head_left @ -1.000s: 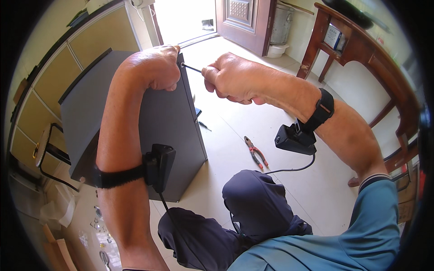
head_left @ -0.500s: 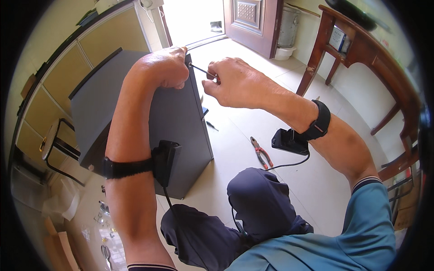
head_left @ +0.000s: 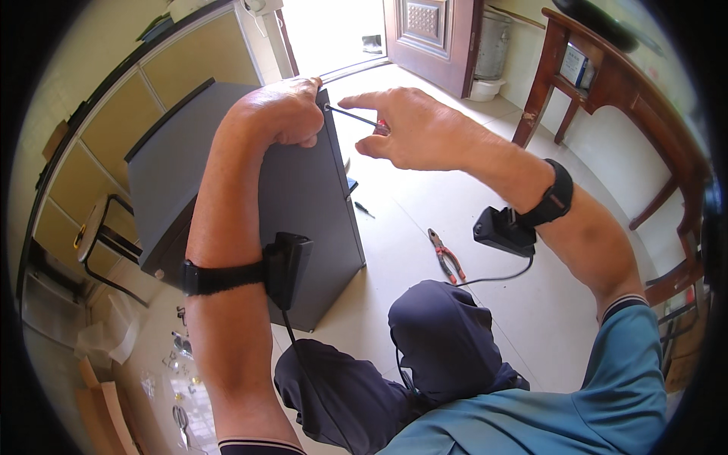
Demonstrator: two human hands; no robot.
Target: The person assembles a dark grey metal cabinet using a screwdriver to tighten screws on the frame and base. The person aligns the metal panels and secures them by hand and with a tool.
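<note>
A dark grey box-shaped cabinet [head_left: 307, 197] stands on the floor in front of me, to the left of my knees. My left hand [head_left: 282, 112] rests at its upper far edge with the fingers closed over the edge; the fingertips are partly hidden. In my right hand [head_left: 415, 130] is a screwdriver [head_left: 355, 117], its red handle mostly covered by the palm. The dark shaft points left, and its tip meets the cabinet's side near the upper corner, beside my left hand. My right index finger is stretched out along the shaft, apart from the thumb.
Red-handled pliers [head_left: 446, 256] and a small dark tool [head_left: 364, 209] lie on the tiled floor. Scissors [head_left: 180, 425] and small loose parts lie at lower left, near a stool [head_left: 95, 227]. A wooden table [head_left: 633, 98] stands right; an open door [head_left: 432, 38] is ahead.
My right index finger has straightened and the hand has opened slightly around the screwdriver, so more of the red handle shows. My left hand stays on the cabinet edge. The view has shifted slightly.
</note>
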